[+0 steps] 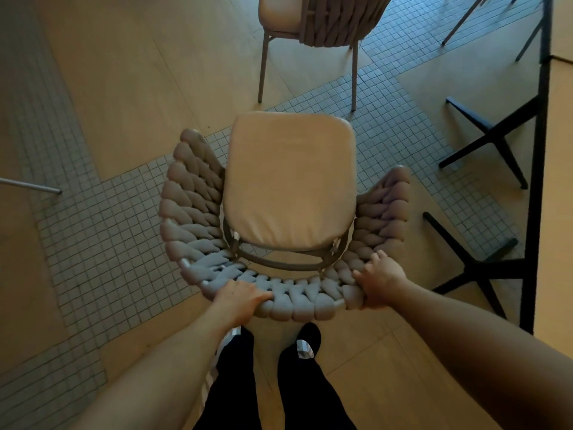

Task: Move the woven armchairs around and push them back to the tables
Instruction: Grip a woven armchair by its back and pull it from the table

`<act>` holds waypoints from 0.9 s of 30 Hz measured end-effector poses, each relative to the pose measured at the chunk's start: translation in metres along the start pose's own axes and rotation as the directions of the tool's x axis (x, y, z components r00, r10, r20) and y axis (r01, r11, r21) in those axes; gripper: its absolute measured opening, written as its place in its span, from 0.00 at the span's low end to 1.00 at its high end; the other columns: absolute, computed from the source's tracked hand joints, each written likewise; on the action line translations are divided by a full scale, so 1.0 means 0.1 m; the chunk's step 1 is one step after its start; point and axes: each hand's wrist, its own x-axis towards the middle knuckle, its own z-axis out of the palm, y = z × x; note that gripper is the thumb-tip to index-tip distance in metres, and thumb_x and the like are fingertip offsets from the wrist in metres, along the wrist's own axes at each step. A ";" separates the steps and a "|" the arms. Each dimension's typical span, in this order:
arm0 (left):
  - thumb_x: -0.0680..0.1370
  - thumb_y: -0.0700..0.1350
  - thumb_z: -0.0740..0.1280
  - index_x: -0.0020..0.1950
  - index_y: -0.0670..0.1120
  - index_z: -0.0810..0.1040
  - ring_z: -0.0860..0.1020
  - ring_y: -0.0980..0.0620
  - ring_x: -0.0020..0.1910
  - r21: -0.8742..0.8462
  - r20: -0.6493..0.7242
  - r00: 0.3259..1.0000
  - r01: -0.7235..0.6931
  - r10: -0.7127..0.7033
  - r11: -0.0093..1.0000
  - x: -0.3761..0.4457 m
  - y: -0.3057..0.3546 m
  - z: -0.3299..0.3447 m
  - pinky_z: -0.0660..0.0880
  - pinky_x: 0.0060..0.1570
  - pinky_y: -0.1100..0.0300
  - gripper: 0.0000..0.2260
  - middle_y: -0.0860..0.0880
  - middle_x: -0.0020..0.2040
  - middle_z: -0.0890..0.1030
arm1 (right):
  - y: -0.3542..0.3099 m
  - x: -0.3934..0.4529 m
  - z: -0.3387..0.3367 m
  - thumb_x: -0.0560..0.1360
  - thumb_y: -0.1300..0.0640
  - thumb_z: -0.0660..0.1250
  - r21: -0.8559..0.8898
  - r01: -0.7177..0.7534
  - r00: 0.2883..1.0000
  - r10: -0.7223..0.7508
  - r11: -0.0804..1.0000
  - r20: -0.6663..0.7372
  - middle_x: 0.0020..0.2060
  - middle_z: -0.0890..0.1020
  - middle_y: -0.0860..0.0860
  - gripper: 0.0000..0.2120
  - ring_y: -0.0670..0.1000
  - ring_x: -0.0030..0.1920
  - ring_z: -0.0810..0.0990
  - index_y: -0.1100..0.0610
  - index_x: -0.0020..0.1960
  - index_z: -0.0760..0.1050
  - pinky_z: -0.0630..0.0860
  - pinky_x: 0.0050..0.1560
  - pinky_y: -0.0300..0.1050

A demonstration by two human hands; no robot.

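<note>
A woven armchair (pixel 288 193) with a beige seat cushion stands right in front of me, its curved braided backrest toward me. My left hand (pixel 238 301) grips the top rim of the backrest at its left rear. My right hand (pixel 379 279) grips the same rim at the right rear, fingers curled over the weave. A second woven armchair (pixel 322 23) stands farther ahead, its back turned toward me, cut off by the top edge.
A long table's dark edge (pixel 541 150) runs down the right side, with black cross-shaped table bases (pixel 483 144) beneath it. A thin metal leg (pixel 31 185) pokes in from the left. The floor mixes wood panels and small grey tiles. My legs stand just behind the chair.
</note>
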 end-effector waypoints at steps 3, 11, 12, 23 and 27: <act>0.83 0.45 0.59 0.73 0.60 0.67 0.76 0.45 0.62 0.169 -0.032 0.999 0.002 0.003 0.986 -0.11 -0.34 -0.10 0.70 0.52 0.50 0.19 0.47 0.64 0.77 | -0.34 -0.01 -0.10 0.78 0.32 0.60 0.083 -0.028 1.000 0.028 0.996 0.001 0.67 0.76 0.55 0.32 0.61 0.67 0.72 0.53 0.73 0.68 0.66 0.68 0.57; 0.82 0.49 0.63 0.70 0.64 0.72 0.61 0.48 0.77 0.356 -0.145 0.964 0.261 -0.224 0.897 -0.01 -1.25 -0.37 0.43 0.74 0.29 0.17 0.53 0.73 0.70 | -1.32 0.18 -0.42 0.76 0.29 0.62 0.436 -0.111 0.990 0.140 0.893 -0.034 0.60 0.80 0.54 0.33 0.57 0.59 0.79 0.54 0.67 0.73 0.72 0.60 0.57; 0.82 0.49 0.65 0.69 0.64 0.73 0.56 0.48 0.79 0.346 -0.155 0.951 0.307 -0.269 0.887 0.02 -1.32 -0.43 0.43 0.73 0.28 0.17 0.52 0.75 0.67 | -1.40 0.20 -0.47 0.76 0.30 0.62 0.469 -0.115 0.989 0.147 0.876 -0.033 0.60 0.80 0.54 0.33 0.57 0.59 0.79 0.54 0.67 0.73 0.72 0.60 0.57; 0.78 0.53 0.66 0.73 0.52 0.72 0.51 0.35 0.79 0.355 0.009 0.935 0.329 -0.355 0.875 0.19 -0.85 -0.48 0.38 0.69 0.23 0.23 0.44 0.76 0.68 | -1.18 0.15 -0.31 0.72 0.30 0.68 0.504 0.058 0.992 0.006 0.862 -0.123 0.61 0.80 0.55 0.32 0.60 0.61 0.79 0.51 0.65 0.68 0.69 0.61 0.56; 0.78 0.53 0.67 0.72 0.52 0.73 0.52 0.32 0.79 0.350 0.106 0.944 0.260 -0.314 0.900 0.17 -0.34 -0.31 0.36 0.67 0.21 0.22 0.42 0.75 0.68 | -0.79 0.10 -0.06 0.70 0.29 0.70 0.371 0.056 0.994 -0.017 0.927 -0.109 0.62 0.80 0.53 0.35 0.59 0.63 0.78 0.50 0.67 0.69 0.69 0.64 0.57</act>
